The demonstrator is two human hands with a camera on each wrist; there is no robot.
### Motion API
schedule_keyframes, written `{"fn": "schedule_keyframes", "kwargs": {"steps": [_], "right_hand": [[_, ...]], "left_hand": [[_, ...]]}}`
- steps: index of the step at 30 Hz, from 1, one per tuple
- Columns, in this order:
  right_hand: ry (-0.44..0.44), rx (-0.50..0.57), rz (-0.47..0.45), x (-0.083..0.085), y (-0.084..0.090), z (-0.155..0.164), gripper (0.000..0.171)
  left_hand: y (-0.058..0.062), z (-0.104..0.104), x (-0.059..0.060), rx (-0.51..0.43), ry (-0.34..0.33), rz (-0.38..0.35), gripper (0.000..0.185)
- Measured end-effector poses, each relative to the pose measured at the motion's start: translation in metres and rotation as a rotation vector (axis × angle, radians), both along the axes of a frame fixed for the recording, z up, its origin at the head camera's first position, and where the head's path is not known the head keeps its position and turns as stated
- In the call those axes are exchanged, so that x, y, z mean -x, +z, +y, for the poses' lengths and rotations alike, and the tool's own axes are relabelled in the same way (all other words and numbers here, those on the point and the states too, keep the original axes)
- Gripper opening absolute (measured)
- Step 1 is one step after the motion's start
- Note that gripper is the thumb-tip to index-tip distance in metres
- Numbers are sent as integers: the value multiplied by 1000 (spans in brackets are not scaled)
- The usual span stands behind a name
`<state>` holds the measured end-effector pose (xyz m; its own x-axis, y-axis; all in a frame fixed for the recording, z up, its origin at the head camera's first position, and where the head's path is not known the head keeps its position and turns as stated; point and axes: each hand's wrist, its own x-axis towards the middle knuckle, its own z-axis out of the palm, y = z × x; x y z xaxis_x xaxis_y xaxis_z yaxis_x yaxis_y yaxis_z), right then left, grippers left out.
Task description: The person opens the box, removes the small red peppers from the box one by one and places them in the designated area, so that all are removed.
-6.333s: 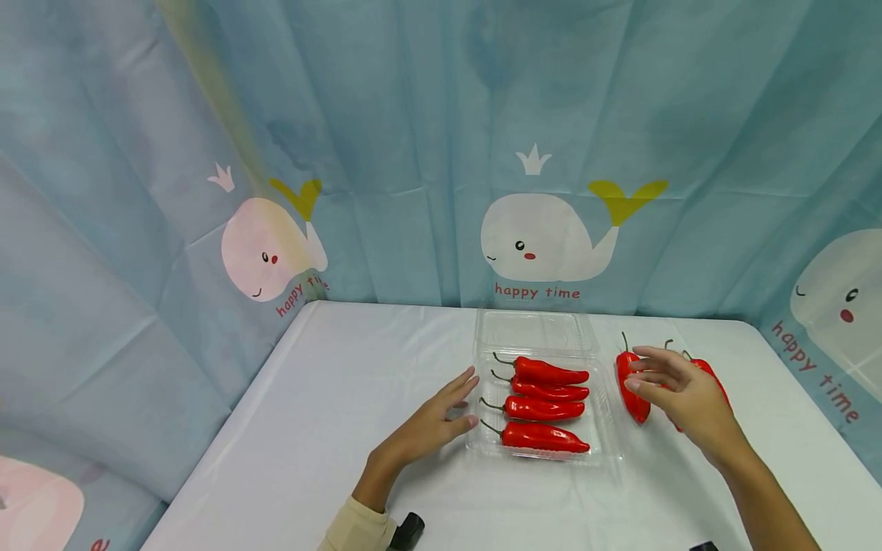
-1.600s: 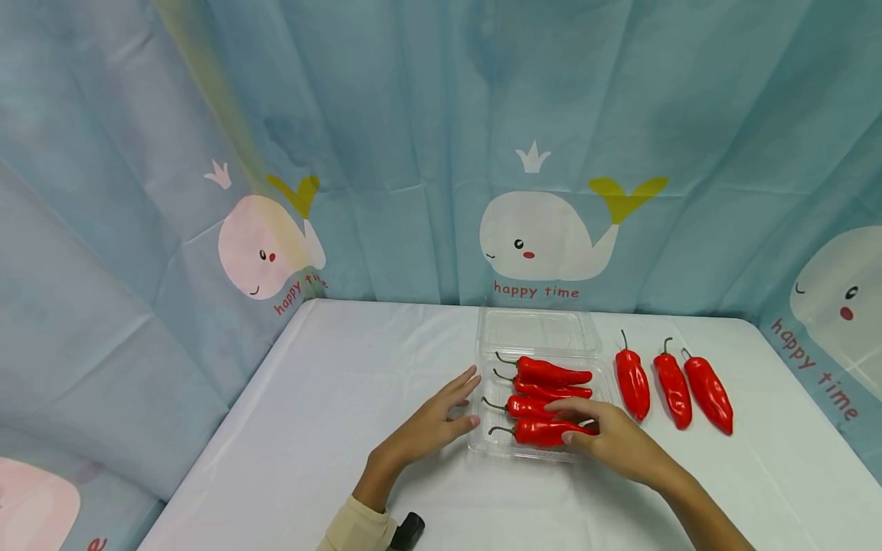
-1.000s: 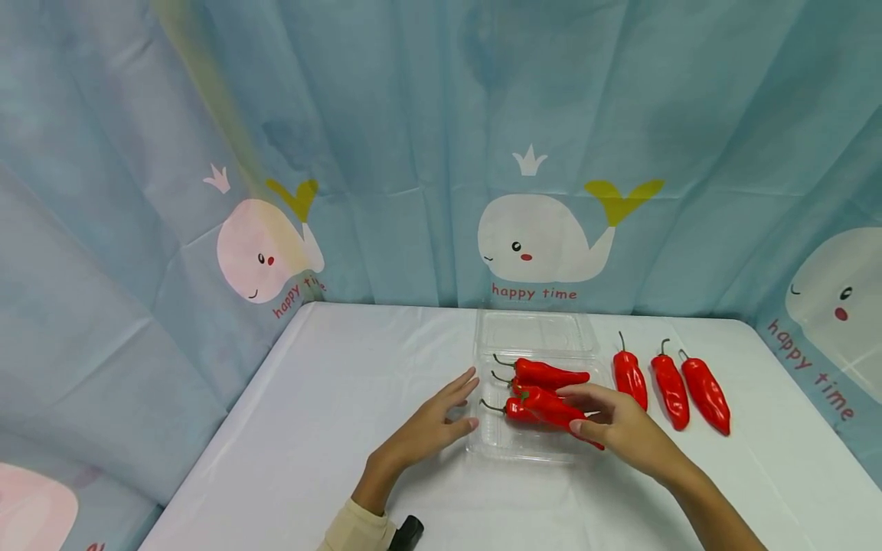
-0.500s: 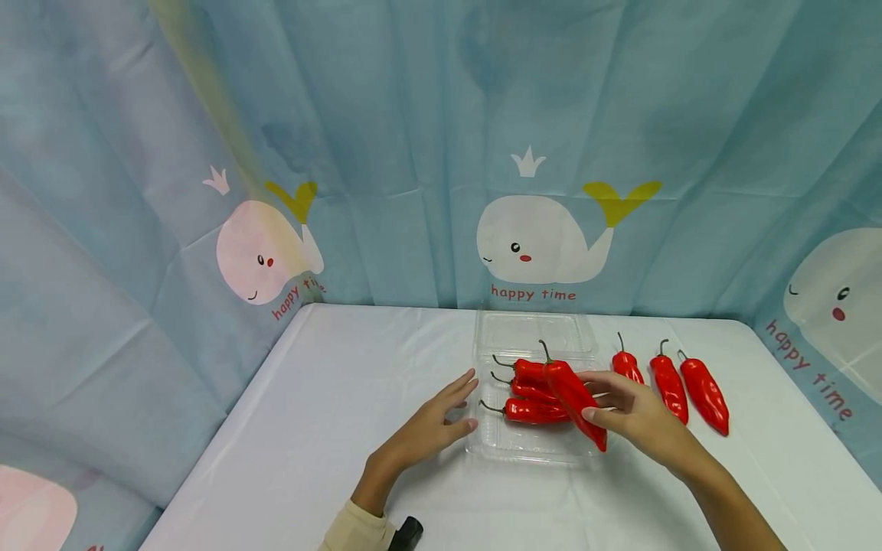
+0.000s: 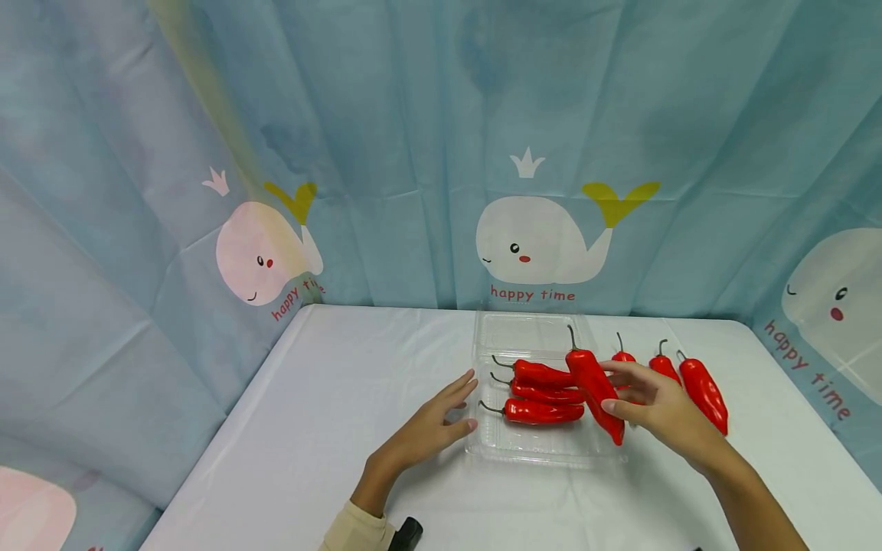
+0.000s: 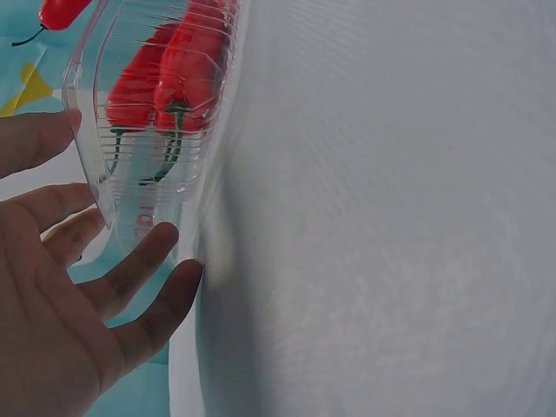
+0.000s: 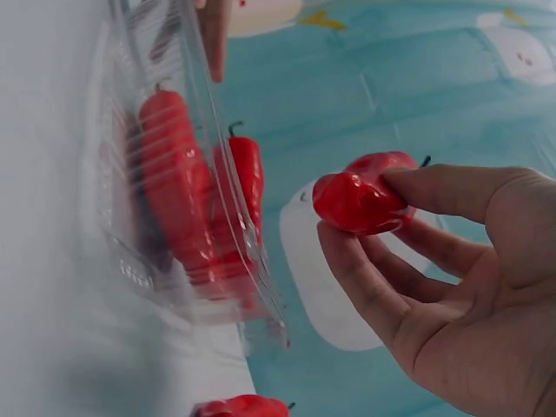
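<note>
Head view: white table point(image 5: 331, 428), whale curtain point(image 5: 544, 245) behind.
Right hand point(image 5: 661, 409): fingers pinch a red pepper point(image 5: 596, 386), lifted over the clear tray's point(image 5: 537, 451) right edge.
Left hand point(image 5: 430, 425): fingers relaxed, touching the tray's left side.
Tray: three peppers point(image 5: 544, 394) inside.

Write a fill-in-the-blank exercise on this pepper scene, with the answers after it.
1. The right hand holds one red ____ above the table.
2. Inside the clear plastic container lie ____ peppers.
3. The left hand rests against the container's ____ side.
4. On the backdrop each whale has the words happy ____ under it.

Answers: pepper; three; left; time
</note>
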<state>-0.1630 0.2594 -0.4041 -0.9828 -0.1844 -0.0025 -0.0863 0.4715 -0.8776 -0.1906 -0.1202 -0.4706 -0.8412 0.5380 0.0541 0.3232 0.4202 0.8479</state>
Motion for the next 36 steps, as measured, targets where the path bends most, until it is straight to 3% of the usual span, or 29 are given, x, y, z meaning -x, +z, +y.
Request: {"fn": "schedule_keyframes", "kwargs": {"steps": [8, 24, 36], "right_hand": [[-51, -66, -10, 1, 4, 16, 68], [-96, -99, 13, 8, 2, 47, 69], [-187, -157, 3, 9, 2, 71, 77]], "left_hand": [[-1, 0, 0, 9, 1, 2, 69], [-2, 0, 0, 8, 3, -1, 70], [0, 0, 0, 2, 0, -8, 69]]}}
